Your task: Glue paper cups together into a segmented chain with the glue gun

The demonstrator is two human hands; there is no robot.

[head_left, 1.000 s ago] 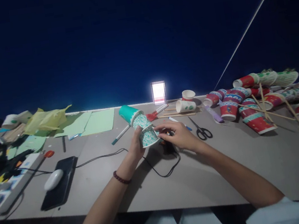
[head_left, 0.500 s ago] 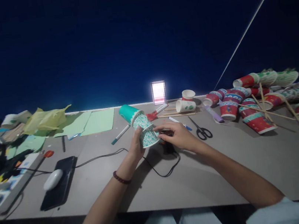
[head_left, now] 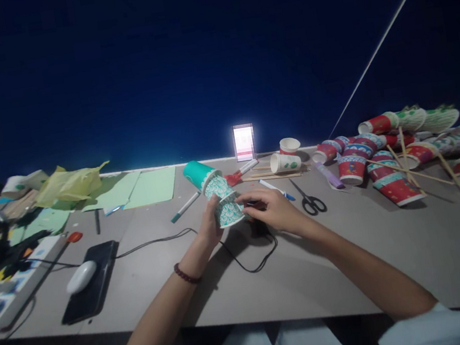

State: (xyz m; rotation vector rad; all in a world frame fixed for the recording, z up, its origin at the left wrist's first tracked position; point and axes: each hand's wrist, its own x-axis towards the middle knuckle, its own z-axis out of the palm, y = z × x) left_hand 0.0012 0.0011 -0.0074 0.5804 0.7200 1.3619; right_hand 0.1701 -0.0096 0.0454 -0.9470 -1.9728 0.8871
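Observation:
My left hand [head_left: 209, 226] is wrapped round a joined string of paper cups, tilted above the table. Its far end is a plain teal cup [head_left: 200, 176]; nearer are white cups with teal scale patterns [head_left: 228, 213]. At the right side of the patterned cups, my right hand [head_left: 267, 208] has its fingers curled in, thumb and fingertips pinching near a rim. Those fingertips partly cover what they grip. Beneath the hands, a black cord [head_left: 253, 271] loops across the table, and a dark object under the right palm is mostly hidden.
Scissors [head_left: 313, 204], a blue marker [head_left: 276, 190] and a teal-capped marker [head_left: 185, 207] lie close by. Decorated cups [head_left: 396, 185] and sticks crowd the right. Leftward are a phone [head_left: 93, 285] with a white mouse [head_left: 81, 277], a power strip [head_left: 30, 280] and green paper [head_left: 152, 187].
Almost nothing differs. The fingers of my right hand have shifted very slightly at the cup's edge, while my left hand and the cups stay in place.

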